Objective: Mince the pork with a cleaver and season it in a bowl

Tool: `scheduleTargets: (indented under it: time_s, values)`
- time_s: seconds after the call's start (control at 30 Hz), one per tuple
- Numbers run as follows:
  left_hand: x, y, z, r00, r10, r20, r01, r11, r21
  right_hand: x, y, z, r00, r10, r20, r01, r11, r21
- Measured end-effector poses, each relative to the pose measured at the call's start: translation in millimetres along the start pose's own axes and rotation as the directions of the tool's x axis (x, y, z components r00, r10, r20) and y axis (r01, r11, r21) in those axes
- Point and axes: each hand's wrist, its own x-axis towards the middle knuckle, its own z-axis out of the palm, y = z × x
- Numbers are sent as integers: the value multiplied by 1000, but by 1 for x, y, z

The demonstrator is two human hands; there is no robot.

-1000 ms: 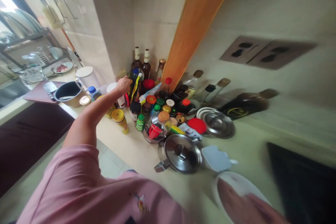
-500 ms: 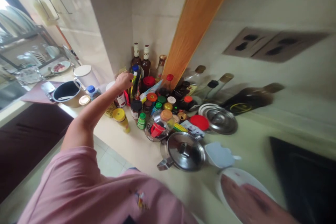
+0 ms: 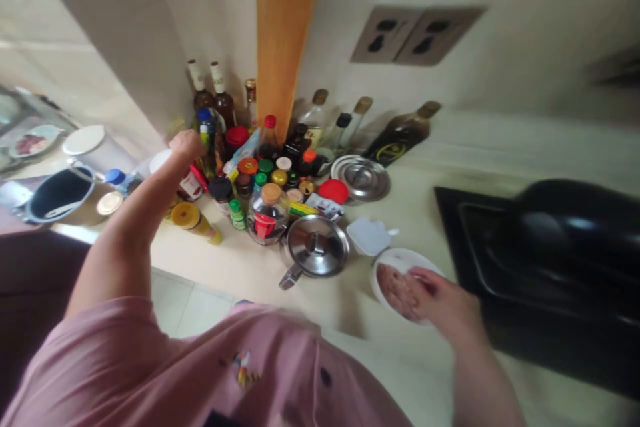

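Observation:
My left hand point(image 3: 187, 145) reaches into the back left of a crowd of seasoning jars and bottles. Its fingers are curled closed beside a blue-capped bottle point(image 3: 205, 121), above a jar with a white and red label point(image 3: 190, 185). What the fingers hold, if anything, is hidden. At the right, my right hand point(image 3: 445, 303) bends over a white bowl point(image 3: 407, 255). Raw minced or sliced meat point(image 3: 397, 290) lies in that bowl, and the curled fingertips touch it or hang just over it; the hand covers the bowl's right rim.
A lidded steel pot point(image 3: 317, 245) stands in front of the jars, its handle toward me. Beside the bowl is a small white dish point(image 3: 370, 235). A black stove point(image 3: 500, 247) with a dark wok lies at the right. At the left are a dark pot point(image 3: 65, 193) and a white canister point(image 3: 97, 150).
The view has swung to the right, bringing the stove and wok in. My left hand stays among the bottles, close to the blue-capped one. My right hand remains at the meat bowl, now less blurred.

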Motion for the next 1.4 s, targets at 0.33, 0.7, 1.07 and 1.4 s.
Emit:
scheduleTargets:
  time_s: [0.33,0.7,1.07,1.4]
  values:
    - [-31,-13,-70,942,146,-301,-157,987,-14,3,16,-1,999,41,23,-42,998,36]
    - [-257,-14,-137,300,283,-911,-405,902,147,19,-4,-60,988,-115,-100,140,943,301]
    - [-426,113,-23,487,746,-453,-836,549,5,-57,-22,-129,783,-575,-238,619,675,403]
    - [-471,186,31,518,773,-367,-849,518,-106,-71,31,-118,768,-627,-131,640,757,129]
